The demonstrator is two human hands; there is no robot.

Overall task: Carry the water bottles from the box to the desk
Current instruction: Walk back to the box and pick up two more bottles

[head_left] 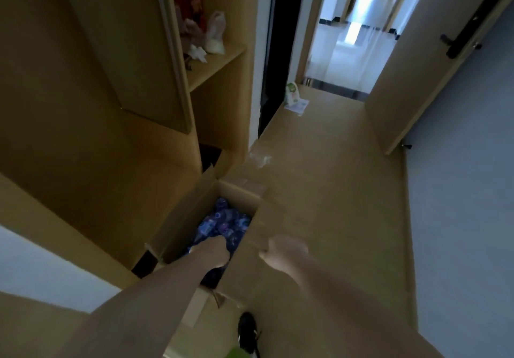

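Observation:
An open cardboard box stands on the floor beside a wooden cupboard. Several water bottles with bluish-purple labels lie packed inside it. My left hand reaches down into the box among the bottles; its fingers are hidden, so whether it holds a bottle cannot be told. My right hand grips the box's right flap, fingers curled over its edge. The view is blurred. No desk is in view.
A wooden cupboard with open shelves rises at the left, small bags on one shelf. My black shoe is just in front of the box. An open door at the right leads to a bright corridor. A white pack lies by the doorway.

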